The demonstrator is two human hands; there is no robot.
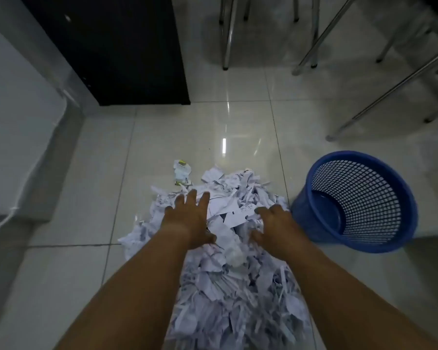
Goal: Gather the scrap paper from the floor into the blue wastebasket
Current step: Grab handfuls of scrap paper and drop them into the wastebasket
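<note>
Reaching over the heap of white shredded and crumpled scrap paper (238, 286), both hands work just left of the blue plastic mesh wastebasket (302, 215), which stands just beside the heap with no paper visible inside. The left hand (190, 218) is spread, fingers straight, on the paper. The right hand (273, 223), nearer the wastebasket, appears to dig its fingers in; blur prevents confirming a grip. Risk: loose strips slip from a shallow scoop and scatter across the glossy tiled floor (86, 173). A forearm knock could tip the light wastebasket.
</note>
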